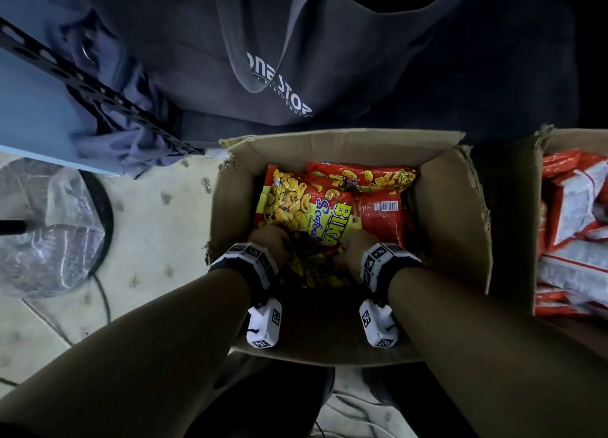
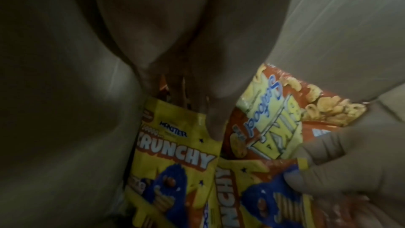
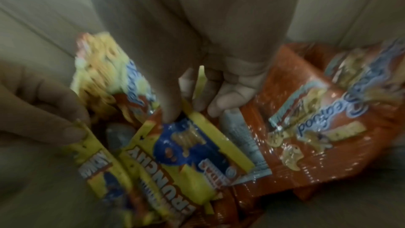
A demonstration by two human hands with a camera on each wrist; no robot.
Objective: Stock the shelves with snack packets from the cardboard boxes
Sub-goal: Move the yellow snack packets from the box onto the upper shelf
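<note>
place: shop stockroom | evidence: cardboard box (image 1: 457, 214) of snack packets (image 1: 296, 204); perforated shelving rail (image 1: 98, 89)

Dim all round: the head view darkens and bends at its edges, both wrist views are murky, the right one smeared with blur and glare.

The open cardboard box (image 1: 454, 220) holds red-and-yellow Bika Seafood packets (image 1: 296, 204) lying flat at its far end; nearer, yellow Crunchy packets (image 2: 173, 159) with blue monsters stand on edge, side by side.
</note>
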